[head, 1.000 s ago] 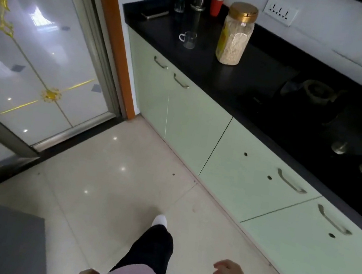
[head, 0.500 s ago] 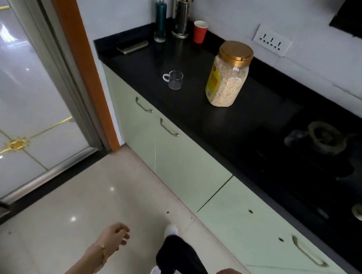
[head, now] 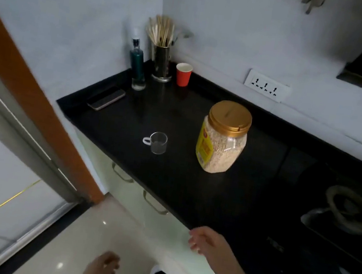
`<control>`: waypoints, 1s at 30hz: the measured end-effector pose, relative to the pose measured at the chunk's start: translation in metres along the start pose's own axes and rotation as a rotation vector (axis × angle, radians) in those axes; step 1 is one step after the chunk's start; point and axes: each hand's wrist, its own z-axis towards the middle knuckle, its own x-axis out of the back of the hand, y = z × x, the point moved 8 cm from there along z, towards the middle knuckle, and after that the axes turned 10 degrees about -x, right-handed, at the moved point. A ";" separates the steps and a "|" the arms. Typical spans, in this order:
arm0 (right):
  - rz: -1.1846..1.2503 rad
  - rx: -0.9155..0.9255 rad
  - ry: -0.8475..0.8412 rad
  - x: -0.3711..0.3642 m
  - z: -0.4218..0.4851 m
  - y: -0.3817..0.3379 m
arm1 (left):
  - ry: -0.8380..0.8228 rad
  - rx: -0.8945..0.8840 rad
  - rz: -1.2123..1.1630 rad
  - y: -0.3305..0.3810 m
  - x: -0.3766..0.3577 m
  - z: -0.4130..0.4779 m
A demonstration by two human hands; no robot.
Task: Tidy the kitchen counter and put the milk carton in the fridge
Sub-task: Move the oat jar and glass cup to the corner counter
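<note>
Black stone desk [head: 168, 182] carries an oat jar [head: 221, 140] near its middle. A glass cup [head: 158, 143] stands just left of the jar. A phone [head: 106, 98], bottle [head: 137, 64] and red cup [head: 183, 74] lie beyond the jar toward the corner. No milk carton shows, so it must be out of view. The right hand [head: 204, 240] hovers in front of the jar at the desk edge, fingers loose and empty. The left hand [head: 102, 266] hangs lower, blurred, apparently empty and slack. The reach probably starts here: take the jar wide round its body, keeping clear of the glass cup.
</note>
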 end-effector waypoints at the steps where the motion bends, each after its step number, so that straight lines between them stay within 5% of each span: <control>1: 0.048 0.033 0.024 0.009 0.004 -0.020 | -0.007 -0.050 -0.018 0.046 0.005 0.007; 6: 0.137 0.210 0.380 0.075 0.020 -0.102 | -0.001 -0.420 -0.032 0.219 0.032 0.053; 10: 0.131 0.246 0.512 0.103 0.041 -0.138 | 0.127 -0.640 0.277 0.297 0.060 0.102; 17: 0.162 0.257 0.644 0.106 0.073 -0.166 | -0.099 -0.535 0.429 0.293 0.062 0.171; 30: 0.205 0.256 0.778 0.105 0.082 -0.164 | -0.313 -0.598 0.287 0.297 0.057 0.198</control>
